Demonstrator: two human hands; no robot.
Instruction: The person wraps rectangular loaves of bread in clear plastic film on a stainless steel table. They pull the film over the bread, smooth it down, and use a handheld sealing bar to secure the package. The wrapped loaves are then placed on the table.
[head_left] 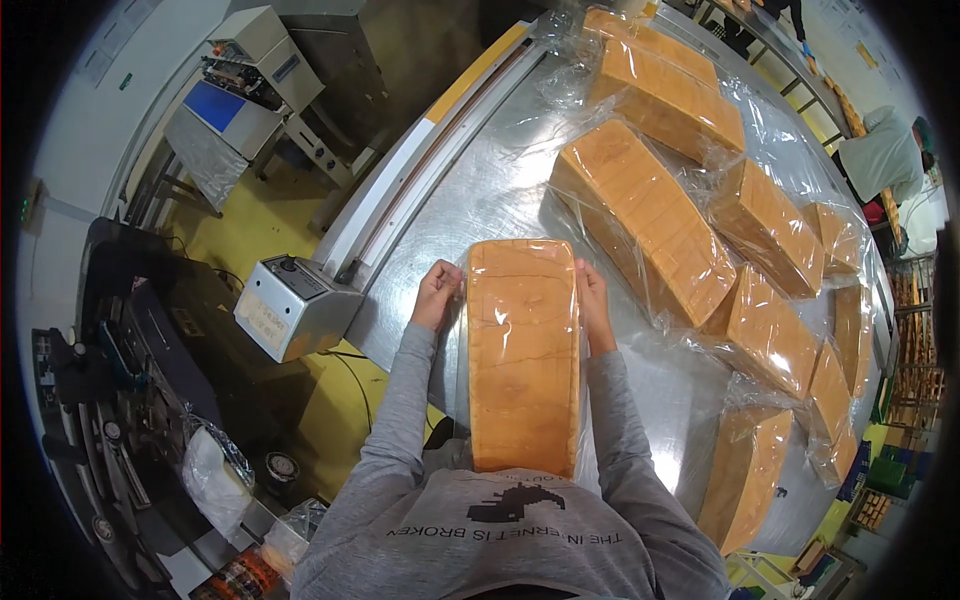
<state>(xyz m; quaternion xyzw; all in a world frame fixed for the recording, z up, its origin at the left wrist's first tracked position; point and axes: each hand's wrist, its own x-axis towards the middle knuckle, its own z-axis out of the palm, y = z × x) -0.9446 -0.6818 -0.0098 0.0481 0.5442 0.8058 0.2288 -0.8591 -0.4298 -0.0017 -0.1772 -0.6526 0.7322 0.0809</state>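
Observation:
A long golden-brown bread loaf (523, 350) in a glossy clear plastic bag stands directly in front of me, its near end close to my shirt. My left hand (437, 293) is closed at its far left corner, with the fingertips pinched on the bag's edge. On the opposite side, my right hand (593, 300) is closed at the far right corner, its fingers partly hidden along the loaf's side. Just right of this loaf, another large bagged loaf (645, 215) lies at a slant on the metal table (450, 200).
Several more bagged loaves (765, 330) crowd the table's right side. A long bar sealer (430, 150) runs along the left edge, with its grey control box (292, 305) at the near end. Another machine (250, 90) stands farther left. A co-worker (885, 155) is at the far right.

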